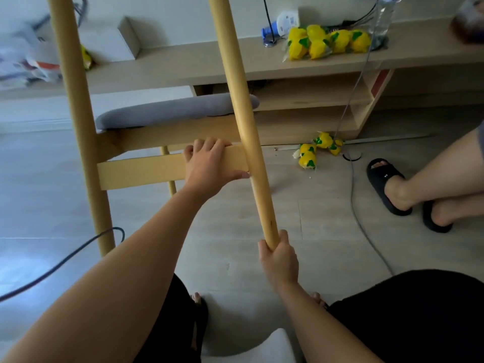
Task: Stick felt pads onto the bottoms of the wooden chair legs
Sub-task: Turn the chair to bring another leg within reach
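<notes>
Head view: left hand (209, 166) grips crossbar (141, 172), right hand (279, 260) curled round chair leg (248, 127) end; no felt pads visible, leg bottom hidden, progress unclear

Soft, even indoor light fills the room, leaving only faint shadows on the pale floor (327, 244) and a bluish-white patch of glare on it at the left edge. The middle is fairly sharp, but the clutter (26, 61) in the top left corner and a dark object (468, 24) at top right are smeared by blur. The wide lens bows the long shelf (170, 66) toward the edges.
</notes>
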A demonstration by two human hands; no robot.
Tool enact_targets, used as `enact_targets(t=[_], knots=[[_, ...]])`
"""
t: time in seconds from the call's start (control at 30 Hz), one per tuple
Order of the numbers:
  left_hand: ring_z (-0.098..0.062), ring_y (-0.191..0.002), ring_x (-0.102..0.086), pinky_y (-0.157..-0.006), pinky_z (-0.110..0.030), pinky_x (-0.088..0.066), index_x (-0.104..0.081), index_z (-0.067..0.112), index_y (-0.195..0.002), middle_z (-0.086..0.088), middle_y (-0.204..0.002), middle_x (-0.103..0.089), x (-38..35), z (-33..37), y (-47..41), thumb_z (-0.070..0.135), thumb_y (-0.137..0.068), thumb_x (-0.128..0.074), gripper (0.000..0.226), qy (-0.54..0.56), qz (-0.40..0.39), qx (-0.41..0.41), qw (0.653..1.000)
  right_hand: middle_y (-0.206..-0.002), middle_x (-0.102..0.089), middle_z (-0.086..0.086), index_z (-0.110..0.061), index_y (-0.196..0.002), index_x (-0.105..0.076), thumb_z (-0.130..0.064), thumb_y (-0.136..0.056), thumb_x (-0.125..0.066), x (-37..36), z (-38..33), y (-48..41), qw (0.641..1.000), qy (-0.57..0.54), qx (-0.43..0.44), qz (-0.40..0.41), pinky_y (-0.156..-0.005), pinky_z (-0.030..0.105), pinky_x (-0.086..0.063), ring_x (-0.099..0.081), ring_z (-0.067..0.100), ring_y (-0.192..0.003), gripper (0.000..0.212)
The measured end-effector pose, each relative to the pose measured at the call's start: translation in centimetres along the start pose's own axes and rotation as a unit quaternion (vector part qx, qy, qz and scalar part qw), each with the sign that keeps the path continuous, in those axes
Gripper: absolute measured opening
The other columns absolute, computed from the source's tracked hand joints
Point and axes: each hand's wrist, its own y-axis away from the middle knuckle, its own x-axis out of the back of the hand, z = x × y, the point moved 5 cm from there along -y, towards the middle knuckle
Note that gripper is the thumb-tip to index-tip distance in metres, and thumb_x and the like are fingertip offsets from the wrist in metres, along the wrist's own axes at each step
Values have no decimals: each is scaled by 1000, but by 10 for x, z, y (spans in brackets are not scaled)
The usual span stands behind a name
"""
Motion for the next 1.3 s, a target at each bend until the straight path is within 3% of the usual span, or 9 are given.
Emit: enact_targets(t=[0.2, 0.4, 0.53, 0.67, 0.77, 0.87, 1.03, 1.17, 1.3], knots=[[-27, -121, -44, -107, -48, -25, -54, 28, -129, 2, -125, -56, -5, -1, 5, 84, -66, -63, 85, -6, -8, -2, 1000, -129, -55, -2, -22, -147, -34, -47, -92, -49, 21, -26, 5, 998, -41, -11, -56, -75, 39, -56, -64, 19, -97, 62], [-27, -127, -42, -106, -47, -26, -47, 31, -140, 1, -133, -54, -5, -2, 18, 76, -72, -69, 84, -24, -65, -28, 997, -118, -52, 0, -22, -131, -45, -54, -90, -51, 31, -115, -20, 989, -146, -3, 13, -74, 38, -51, -59, 20, -98, 52], [-24, -136, -41, -110, -46, -25, -40, 34, -149, 5, -146, -51, 5, -8, 34, 63, -82, -70, 79, -10, -117, -55, 992, -128, -52, 6, -12, -135, -50, -50, -86, -56, 56, -173, -37, 984, -164, 40, 61, -99, 49, -49, -54, 25, -117, 62], [-21, -141, -42, -112, -44, -27, -37, 30, -153, 5, -153, -48, 11, -3, 58, 54, -90, -66, 74, 4, -143, -66, 988, -138, -51, 8, -11, -145, -41, -54, -93, -57, 73, -219, -52, 988, -91, 112, 52, -104, 48, -46, -53, 27, -123, 69], [-21, -149, -30, -118, -42, -23, -28, 27, -158, 1, -163, -34, 6, -2, 83, 43, -96, -63, 73, -7, -167, -83, 982, -142, -51, 14, -9, -150, -32, -50, -103, -48, 73, -230, -59, 988, -35, 147, 35, -92, 40, -48, -56, 31, -122, 65], [-26, -153, -24, -122, -46, -21, -25, 30, -159, -4, -166, -26, 0, -4, 98, 32, -102, -57, 65, -35, -172, -89, 980, -129, -57, 11, -11, -147, -33, -49, -104, -46, 72, -221, -48, 983, -7, 168, 71, -73, 31, -43, -60, 22, -100, 58], [-28, -137, -44, -112, -44, -36, -45, 25, -149, -4, -150, -50, 12, -15, 100, 46, -95, -64, 61, -64, -142, -20, 988, -136, -49, 13, -11, -145, -32, -48, -105, -46, 74, -213, -42, 990, 13, 124, 60, -74, 32, -44, -57, 23, -104, 56], [-27, -123, -54, -104, -43, -41, -57, 22, -137, -3, -133, -62, 16, -18, 108, 48, -98, -59, 47, -72, -125, 13, 989, -120, -59, 14, -10, -134, -35, -51, -106, -39, 76, -219, -42, 987, 99, 114, 49, -49, 24, -32, -50, 17, -70, 50], [-28, -126, -52, -108, -46, -38, -53, 23, -140, -4, -135, -59, 18, -22, 110, 44, -99, -57, 46, -57, -96, 35, 993, -118, -65, 16, -11, -140, -32, -53, -106, -37, 78, -229, -50, 980, 148, 108, 78, -46, 27, -30, -57, 28, -76, 54]])
